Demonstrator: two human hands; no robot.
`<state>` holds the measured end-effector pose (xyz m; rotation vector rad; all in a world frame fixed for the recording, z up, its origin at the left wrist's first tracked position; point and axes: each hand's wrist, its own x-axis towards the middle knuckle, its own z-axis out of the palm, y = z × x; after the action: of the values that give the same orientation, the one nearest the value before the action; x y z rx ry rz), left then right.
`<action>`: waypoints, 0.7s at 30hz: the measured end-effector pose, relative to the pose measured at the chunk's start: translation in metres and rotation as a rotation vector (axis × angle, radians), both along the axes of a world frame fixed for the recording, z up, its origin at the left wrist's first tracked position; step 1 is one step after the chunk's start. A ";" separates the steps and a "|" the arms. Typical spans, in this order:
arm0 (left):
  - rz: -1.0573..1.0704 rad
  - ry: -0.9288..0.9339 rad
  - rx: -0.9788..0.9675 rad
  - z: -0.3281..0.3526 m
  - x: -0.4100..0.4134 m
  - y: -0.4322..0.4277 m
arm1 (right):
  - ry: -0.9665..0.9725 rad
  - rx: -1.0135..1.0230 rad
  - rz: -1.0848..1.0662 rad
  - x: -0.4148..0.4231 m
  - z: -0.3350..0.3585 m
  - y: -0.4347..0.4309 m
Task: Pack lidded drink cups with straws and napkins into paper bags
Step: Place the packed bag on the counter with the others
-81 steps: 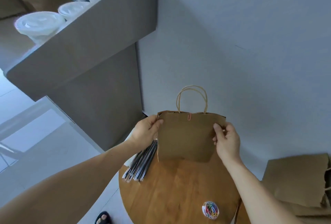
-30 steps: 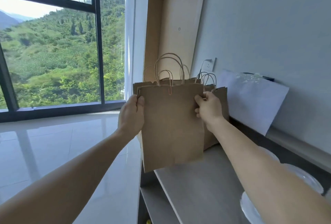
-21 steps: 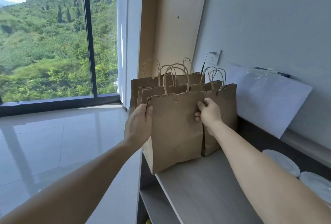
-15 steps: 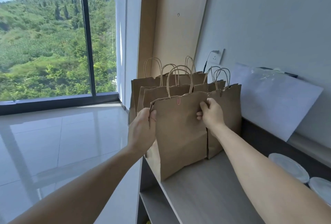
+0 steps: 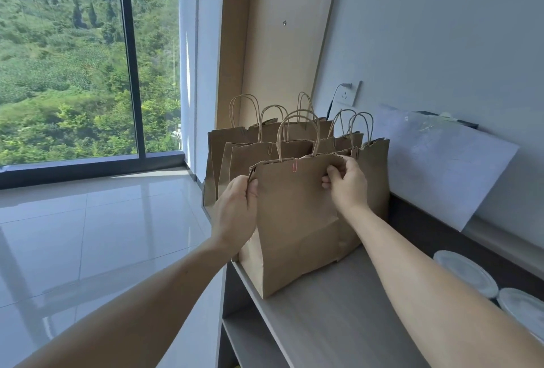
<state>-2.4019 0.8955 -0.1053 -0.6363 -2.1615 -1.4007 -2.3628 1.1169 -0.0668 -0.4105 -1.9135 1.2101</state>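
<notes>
Holding the front paper bag [image 5: 297, 220] by its top corners, pinched in left hand [image 5: 235, 208] and right hand [image 5: 346, 185]. Set on the shelf [image 5: 338, 317], just before other bags [image 5: 244, 155]

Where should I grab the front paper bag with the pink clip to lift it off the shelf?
Take the loop handles, coming from above: they stand upright and free over the clipped-shut top of the front paper bag. The other bags crowd in behind it, so hooking your fingers through the loops is easier than a side pinch.

Left hand [image 5: 235, 208], right hand [image 5: 348, 188] and forearms seem bare.
</notes>
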 end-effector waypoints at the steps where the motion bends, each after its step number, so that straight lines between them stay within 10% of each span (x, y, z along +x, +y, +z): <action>1: 0.000 -0.014 -0.001 0.000 0.001 -0.001 | -0.003 -0.005 -0.002 0.000 -0.001 0.000; 13: 0.037 0.255 -0.037 0.023 0.010 -0.001 | -0.040 0.129 -0.080 0.032 0.021 -0.009; 17: -0.010 0.530 -0.202 0.035 0.043 0.014 | -0.173 0.180 -0.085 0.079 0.028 -0.006; 21: -0.187 0.393 -0.482 0.041 0.095 0.045 | -0.330 0.201 -0.081 0.149 0.034 0.007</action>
<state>-2.3072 0.9402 -0.0646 -1.2052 -2.1523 -0.7393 -2.2138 1.1240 -0.0333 -0.6021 -2.2513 0.9293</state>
